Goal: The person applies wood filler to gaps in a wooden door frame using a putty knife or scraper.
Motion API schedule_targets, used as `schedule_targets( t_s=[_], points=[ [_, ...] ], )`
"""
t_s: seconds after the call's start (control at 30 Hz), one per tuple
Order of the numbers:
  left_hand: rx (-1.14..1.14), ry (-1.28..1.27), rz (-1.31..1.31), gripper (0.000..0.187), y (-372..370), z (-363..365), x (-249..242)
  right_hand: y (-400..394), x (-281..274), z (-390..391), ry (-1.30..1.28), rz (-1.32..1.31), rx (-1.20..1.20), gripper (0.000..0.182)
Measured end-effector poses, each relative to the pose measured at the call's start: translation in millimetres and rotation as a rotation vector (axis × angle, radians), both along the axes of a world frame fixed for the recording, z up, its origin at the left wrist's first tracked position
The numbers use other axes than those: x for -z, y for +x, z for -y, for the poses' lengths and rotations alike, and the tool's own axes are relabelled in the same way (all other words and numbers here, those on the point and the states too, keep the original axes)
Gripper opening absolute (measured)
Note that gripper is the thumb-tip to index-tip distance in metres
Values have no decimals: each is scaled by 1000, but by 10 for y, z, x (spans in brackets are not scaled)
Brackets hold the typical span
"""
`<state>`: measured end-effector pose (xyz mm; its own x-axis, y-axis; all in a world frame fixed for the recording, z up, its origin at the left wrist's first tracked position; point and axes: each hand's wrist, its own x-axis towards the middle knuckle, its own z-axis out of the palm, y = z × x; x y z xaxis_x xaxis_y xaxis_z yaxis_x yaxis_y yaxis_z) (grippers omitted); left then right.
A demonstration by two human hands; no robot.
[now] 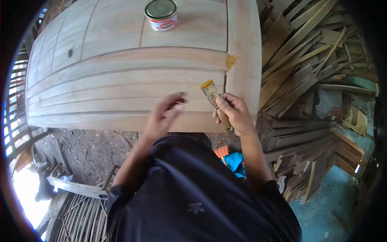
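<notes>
The head view shows the putty knife [211, 94] in the right hand [237, 114], its fingers closed around the handle, thumb on top. Its long axis runs aslant: the handle end points back toward the person and a little right, the blade forward and slightly left, out over the grooved wooden panel [121, 89]. Yellow paste [207, 84] coats the blade's tip. From that tip, a yellow patch [231, 61] on the panel lies forward and to the right, near but apart, with the right hand the nearer one. The left hand [164, 117] is left of the blade, clear of it; motion blurs its fingers, so I cannot tell whether they grip anything. A lidded can [162, 22] stands farther forward on the panel.
</notes>
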<state>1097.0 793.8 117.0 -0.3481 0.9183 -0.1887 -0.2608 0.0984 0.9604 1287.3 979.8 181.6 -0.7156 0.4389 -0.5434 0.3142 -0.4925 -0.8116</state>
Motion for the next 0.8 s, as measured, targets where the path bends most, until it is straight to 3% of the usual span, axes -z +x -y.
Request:
schedule_targets(
  t_s=[0.07, 0.23, 0.33, 0.4, 0.47, 0.5, 0.6, 0.8],
  points=[
    [210, 43, 57, 44, 50, -218, -166, -167, -116, 248, 16, -1, 117, 24],
    [236, 314, 442, 44, 45, -344, -407, -349, -385, 559, 33, -125, 186, 21],
    [275, 382, 497, 43, 3, -275, -406, -377, -485, 700, 24, -147, 211, 19],
    [250, 395, 408, 40, 7, -253, -399, -409, -515, 817, 78, -134, 232, 22],
    [-3, 414, 346, 37, 52, -259, -388, -518, -575, 977, 647, -72, 440, 29],
    [5, 370, 349, 35, -3, -234, -385, -531, -636, 992, 879, -55, 422, 38],
    [47, 418, 203, 34, -99, -222, -433, -628, -941, 1030, 1113, -76, 292, 43],
    [88, 466, 83, 31, -180, -194, -540, -813, -978, 1116, 1065, -114, 280, 39]
  ],
)
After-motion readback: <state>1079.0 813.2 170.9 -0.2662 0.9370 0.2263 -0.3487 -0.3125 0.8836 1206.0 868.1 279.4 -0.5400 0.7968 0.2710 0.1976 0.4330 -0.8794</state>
